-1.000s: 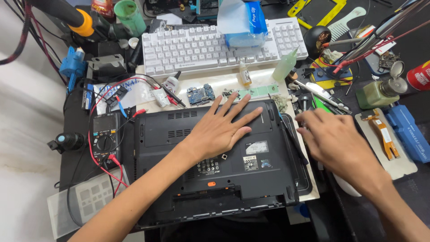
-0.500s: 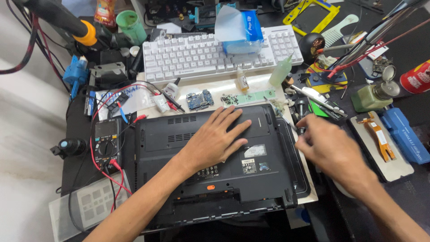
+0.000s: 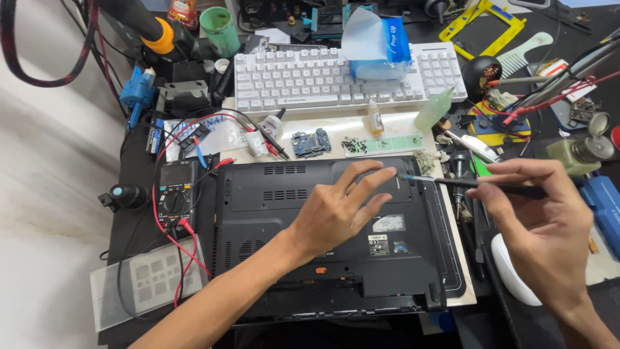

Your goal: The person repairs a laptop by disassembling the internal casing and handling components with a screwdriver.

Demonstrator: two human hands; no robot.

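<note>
Lying bottom-up at the near middle of the table (image 3: 139,161): black laptop (image 3: 323,239). Stretching along the far edge behind it: white keyboard (image 3: 303,81), blue tissue pack (image 3: 381,42) resting on top. Sitting toward the left edge beside the laptop: multimeter (image 3: 174,197) with red leads. Pressing flat on the laptop's underside, fingers spread open: left hand (image 3: 339,210). Gripping a thin screwdriver (image 3: 478,185) between closed fingers near the right edge: right hand (image 3: 546,229), tip touching the laptop's far right corner.

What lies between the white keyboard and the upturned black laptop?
In the head view, a small blue circuit board, a green strip of parts and a small glue bottle lie between keyboard and laptop.
</note>
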